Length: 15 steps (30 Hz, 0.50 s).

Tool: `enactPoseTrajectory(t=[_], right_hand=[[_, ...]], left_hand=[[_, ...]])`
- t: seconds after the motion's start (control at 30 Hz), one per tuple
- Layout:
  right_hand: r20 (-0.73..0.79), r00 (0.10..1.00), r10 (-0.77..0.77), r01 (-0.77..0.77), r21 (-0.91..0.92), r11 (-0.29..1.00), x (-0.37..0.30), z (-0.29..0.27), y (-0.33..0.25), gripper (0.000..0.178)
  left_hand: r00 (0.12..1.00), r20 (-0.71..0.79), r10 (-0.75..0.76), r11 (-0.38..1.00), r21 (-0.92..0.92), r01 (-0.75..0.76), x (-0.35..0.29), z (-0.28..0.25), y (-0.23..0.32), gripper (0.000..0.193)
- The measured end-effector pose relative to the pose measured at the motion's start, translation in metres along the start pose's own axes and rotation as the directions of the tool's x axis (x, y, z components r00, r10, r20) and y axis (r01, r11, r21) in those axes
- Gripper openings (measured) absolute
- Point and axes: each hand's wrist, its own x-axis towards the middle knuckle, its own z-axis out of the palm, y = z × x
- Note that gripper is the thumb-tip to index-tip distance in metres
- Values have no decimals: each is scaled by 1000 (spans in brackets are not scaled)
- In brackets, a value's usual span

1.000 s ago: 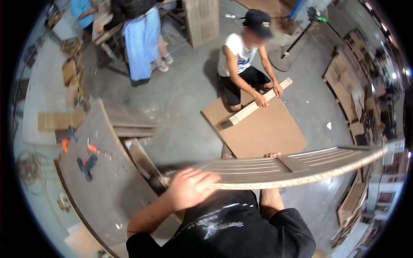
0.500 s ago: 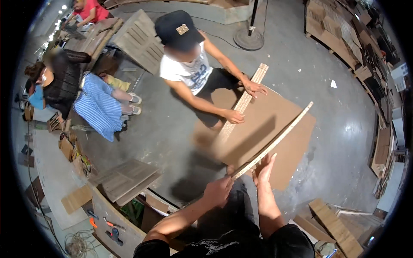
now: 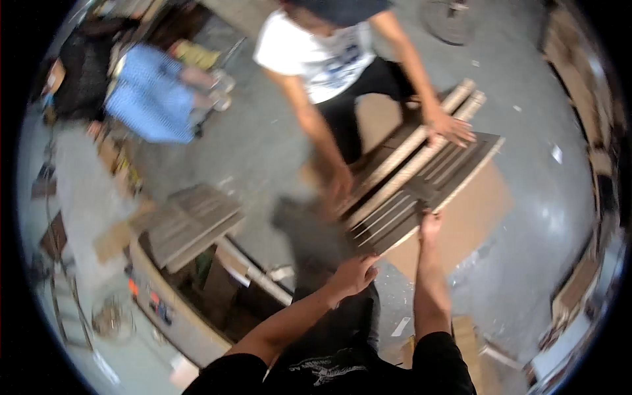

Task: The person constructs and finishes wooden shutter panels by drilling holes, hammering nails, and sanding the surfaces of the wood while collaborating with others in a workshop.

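A dark brown grooved wooden panel leans before me, its pale raw edge toward me. My right hand is closed on that near edge at about its middle. At the panel's near left corner is my left hand, its fingers curled against the edge; blur softens the grip. Just beyond, two more panels stand on edge side by side, pale edges up. A co-worker facing me lays one hand across the tops of these panels. The co-worker's other hand is blurred at their left end.
Brown cardboard lies on the grey floor beneath the panels. To my left stands an open-topped wooden box with loose panels across it. A seated person in a blue skirt is at far left. Stacked boards line the right.
My panel has tipped from edge-on, so its grooved face now shows, and it is closer to the co-worker's panels. Two separate edges show there now. The whole view has shifted.
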Motion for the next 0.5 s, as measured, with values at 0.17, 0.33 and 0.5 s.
enactPoseTrajectory(t=[0.17, 0.33, 0.5], right_hand=[[287, 948, -136, 6, 412, 911, 70, 40, 29, 28], [569, 816, 105, -392, 409, 824, 146, 29, 64, 5], [518, 762, 388, -619, 406, 673, 59, 64, -30, 48]], left_hand=[[883, 161, -441, 897, 109, 428, -120, -12, -75, 46], [651, 112, -751, 659, 61, 750, -216, -22, -77, 37], [558, 58, -828, 532, -237, 813, -318, 78, -98, 36]])
